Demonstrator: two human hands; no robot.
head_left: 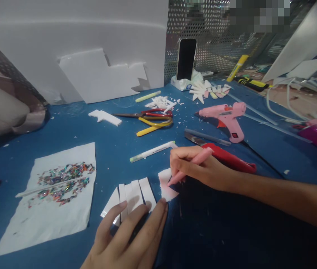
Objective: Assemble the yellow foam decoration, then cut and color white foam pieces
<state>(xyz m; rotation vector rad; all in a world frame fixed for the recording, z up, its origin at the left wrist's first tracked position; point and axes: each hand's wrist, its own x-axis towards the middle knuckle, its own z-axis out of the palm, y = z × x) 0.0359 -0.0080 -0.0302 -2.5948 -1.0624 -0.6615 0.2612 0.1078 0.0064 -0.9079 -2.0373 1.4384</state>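
Note:
My right hand (194, 164) grips a pink marker (200, 158), its tip touching a small white piece (166, 183) that looks like foam board. Part of that piece is coloured pink. My left hand (133, 231) lies with fingers spread, one fingertip at the lower edge of the pink-tinted piece. Its other fingers rest on several white strips (132, 194) laid side by side. Just beyond the strips lies a white pen with green ends (153, 151). A red-handled cutting tool (228, 158) lies behind my right hand, partly covered by it.
A paper sheet (71, 220) at left carries colourful flakes and a thin stick. Scissors (127, 115), a yellow-handled tool (154, 129) and white scraps (161, 102) lie mid-table. A pink glue gun (225, 116) with cord lies right; a phone (186, 59) stands behind, beside white boards (91, 78).

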